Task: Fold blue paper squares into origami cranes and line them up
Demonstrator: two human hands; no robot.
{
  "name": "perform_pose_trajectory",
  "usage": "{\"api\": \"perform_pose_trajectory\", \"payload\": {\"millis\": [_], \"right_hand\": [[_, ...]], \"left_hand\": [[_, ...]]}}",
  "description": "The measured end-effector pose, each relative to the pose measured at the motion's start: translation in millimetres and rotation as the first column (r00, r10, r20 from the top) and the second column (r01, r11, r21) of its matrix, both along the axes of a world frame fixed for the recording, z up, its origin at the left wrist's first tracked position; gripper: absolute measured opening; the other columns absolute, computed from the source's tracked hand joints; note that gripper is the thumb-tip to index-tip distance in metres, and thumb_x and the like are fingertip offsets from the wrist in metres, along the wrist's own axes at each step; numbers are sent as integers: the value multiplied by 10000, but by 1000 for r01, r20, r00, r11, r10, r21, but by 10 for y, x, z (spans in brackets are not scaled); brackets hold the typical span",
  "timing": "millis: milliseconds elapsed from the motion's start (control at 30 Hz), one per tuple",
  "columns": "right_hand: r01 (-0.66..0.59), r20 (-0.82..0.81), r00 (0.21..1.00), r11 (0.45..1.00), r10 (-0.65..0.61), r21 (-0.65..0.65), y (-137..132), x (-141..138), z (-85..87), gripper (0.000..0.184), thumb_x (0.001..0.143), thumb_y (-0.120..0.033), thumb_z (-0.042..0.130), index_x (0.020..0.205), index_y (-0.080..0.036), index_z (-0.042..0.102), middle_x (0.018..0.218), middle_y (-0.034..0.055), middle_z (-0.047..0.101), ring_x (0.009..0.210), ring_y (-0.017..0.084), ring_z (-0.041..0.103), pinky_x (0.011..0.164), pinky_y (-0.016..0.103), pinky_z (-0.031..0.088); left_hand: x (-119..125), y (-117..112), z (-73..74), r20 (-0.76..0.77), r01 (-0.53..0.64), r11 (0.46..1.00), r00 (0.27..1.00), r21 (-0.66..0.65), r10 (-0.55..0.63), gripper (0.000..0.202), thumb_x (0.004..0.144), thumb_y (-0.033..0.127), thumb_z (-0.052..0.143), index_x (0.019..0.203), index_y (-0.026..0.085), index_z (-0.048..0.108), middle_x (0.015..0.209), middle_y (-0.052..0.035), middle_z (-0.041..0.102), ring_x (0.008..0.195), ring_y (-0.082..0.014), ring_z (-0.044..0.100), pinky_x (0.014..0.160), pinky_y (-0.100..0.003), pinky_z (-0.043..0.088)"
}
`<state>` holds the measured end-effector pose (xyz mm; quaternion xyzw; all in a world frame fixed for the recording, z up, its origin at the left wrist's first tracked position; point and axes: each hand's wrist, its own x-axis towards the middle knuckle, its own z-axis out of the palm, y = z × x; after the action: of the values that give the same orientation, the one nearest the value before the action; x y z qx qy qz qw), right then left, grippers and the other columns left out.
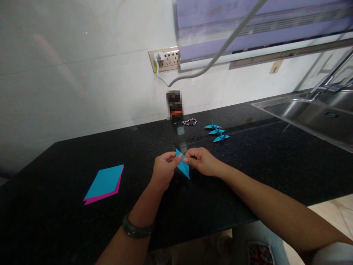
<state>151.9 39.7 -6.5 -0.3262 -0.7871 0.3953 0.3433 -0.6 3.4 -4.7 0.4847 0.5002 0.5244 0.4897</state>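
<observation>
- You have the folded blue paper (182,169), a slim pointed diamond, between your two hands over the table (143,140); whether its lower tip touches the stone, you cannot tell from this view.
- Your left hand (162,171) grips the folded blue paper from its left side, thumb pressed on the upper face; the fingers beneath are partly hidden.
- Your right hand (202,162) pinches its right edge with thumb and forefinger, the other fingers curled in.
- Your two thumbs sit close together on narrow layers, so uneven pressure could skew a crease; a hard pull apart could tear the paper, and a loosened pinch could let the layers spring open.
- The folded sheet (106,180), blue outside and pink within, lies left of the folded blue paper, well apart; your left forearm, with its dark bangle (137,230), could brush and shift it if it swung outward.
- Three blue paper cranes (217,132) stand in a close row beyond and to the right of the folded blue paper; a careless reach by your right hand could topple or crush them.
- Beyond the folded blue paper lie a beaded bracelet (195,120) and a pixelated object (174,105) by the wall.
- Far to its right is the steel sink (303,121); splashes would soften any paper they reached.
</observation>
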Motion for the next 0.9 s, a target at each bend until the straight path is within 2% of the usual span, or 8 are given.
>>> {"api": "perform_pose_trajectory", "payload": {"millis": [100, 267, 533, 633, 733, 833, 900], "right_hand": [[-45, -11, 999, 997, 45, -70, 6, -3, -9, 234, 759, -307, 528, 591, -145, 524, 535, -26, 458, 503, 75, 410, 468, 189, 328], [-104, -151, 987, 943, 58, -317, -17, -51, -31, 242, 747, -371, 533, 654, -147, 538, 536, -30, 474, 484, 74, 431, 458, 191, 363], [-26, -139, 990, 953, -17, -301, -38, -101, -75, 260, 708, -351, 573, 561, -139, 542, 483, -37, 458, 444, 57, 367, 422, 188, 285], [-11, -103, 994, 945, -24, -326, -33, -96, -75, 204, 691, -310, 587, 591, -133, 573, 519, -25, 502, 460, 62, 398, 438, 193, 315], [-41, -126, 992, 917, -11, -396, -22, -77, -54, 164, 683, -296, 605, 699, -133, 600, 606, -6, 550, 519, 74, 459, 473, 194, 364], [-124, -222, 975, 856, 11, -502, -28, -78, -26, 250, 673, -329, 629, 847, -152, 598, 716, 6, 582, 596, 87, 506, 498, 191, 383], [-172, -276, 961, 822, 19, -543, -50, -102, -29, 259, 657, -333, 649, 828, -146, 599, 693, -4, 575, 576, 76, 495, 498, 186, 369]], "left_hand": [[-8, 1, 19, -53, -6, 1000, 999, 17, 7, 214, 654, 340, 646, 672, 128, 627, 539, 11, 549, 482, -80, 451, 480, -215, 357], [-26, 12, 36, -208, -105, 973, 967, 205, 148, 199, 639, 315, 654, 549, 141, 618, 591, 4, 527, 581, -99, 466, 548, -222, 373], [-12, 23, -19, -105, -268, 928, 947, 259, 303, 180, 632, 311, 659, 582, 141, 628, 632, -2, 544, 614, -107, 488, 578, -234, 395], [-75, 70, -35, -6, -355, 902, 930, 245, 368, 190, 629, 318, 666, 621, 131, 632, 629, 4, 547, 598, -98, 487, 580, -234, 398], [-123, 107, -42, 92, -382, 908, 924, 169, 371, 210, 614, 321, 682, 632, 120, 623, 615, 6, 546, 580, -90, 485, 580, -237, 401], [-94, 95, -44, 116, -321, 944, 943, 81, 311, 231, 608, 334, 686, 655, 116, 628, 599, 1, 556, 560, -94, 498, 573, -246, 409], [-37, 63, -47, 100, -262, 963, 962, 59, 256, 227, 619, 343, 674, 642, 121, 629, 606, -3, 563, 565, -98, 507, 568, -246, 411]]}}
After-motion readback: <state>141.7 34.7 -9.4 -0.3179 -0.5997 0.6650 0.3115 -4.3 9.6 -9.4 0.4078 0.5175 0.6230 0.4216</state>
